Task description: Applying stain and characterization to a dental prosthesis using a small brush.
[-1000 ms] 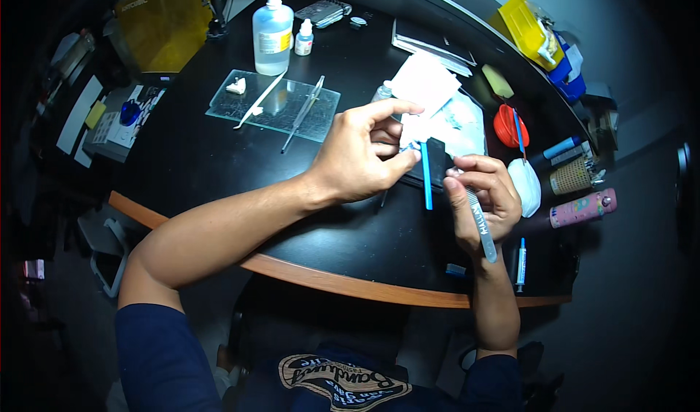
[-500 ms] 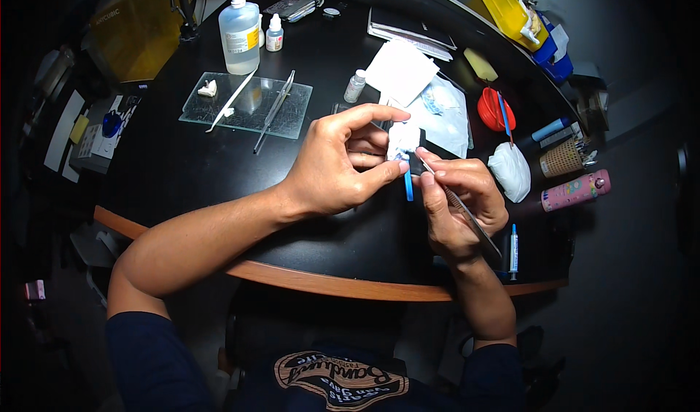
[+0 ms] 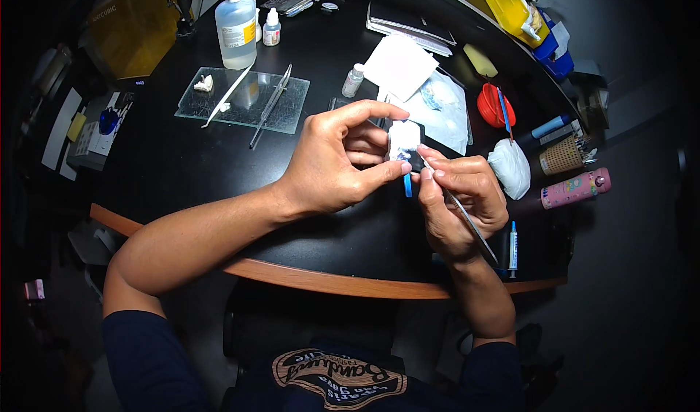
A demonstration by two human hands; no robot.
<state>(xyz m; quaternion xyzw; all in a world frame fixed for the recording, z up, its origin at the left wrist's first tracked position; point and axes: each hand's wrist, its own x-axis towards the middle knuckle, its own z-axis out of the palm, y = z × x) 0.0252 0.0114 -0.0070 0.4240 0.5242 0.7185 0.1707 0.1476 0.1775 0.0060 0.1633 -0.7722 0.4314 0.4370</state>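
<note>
My left hand (image 3: 324, 157) grips a small white plaster-like cast (image 3: 404, 136) with bluish marks, the forefinger at its top and the thumb at its lower edge. Strong glare hides its fine detail. In my right hand (image 3: 465, 206) is a slim metal tool (image 3: 472, 226), held like a pen; it resembles tweezers, and its tip is at the cast's lower right side. A narrow blue strip (image 3: 407, 187) shows just below my left thumb; whether it is held or lies behind, I cannot tell.
Left on the black table (image 3: 219, 171), a glass plate (image 3: 251, 117) carries a small white piece and slim tools. Behind stand a large clear bottle (image 3: 237, 33) and a small bottle (image 3: 270, 29). Rightward are white paper (image 3: 399, 65), a red bowl (image 3: 494, 109), a white bag (image 3: 509, 170) and a syringe (image 3: 513, 248).
The metal tool has turned slightly in my right hand and now shows a narrower side. My left hand still grips the white cast. The whole view has shifted a little.
</note>
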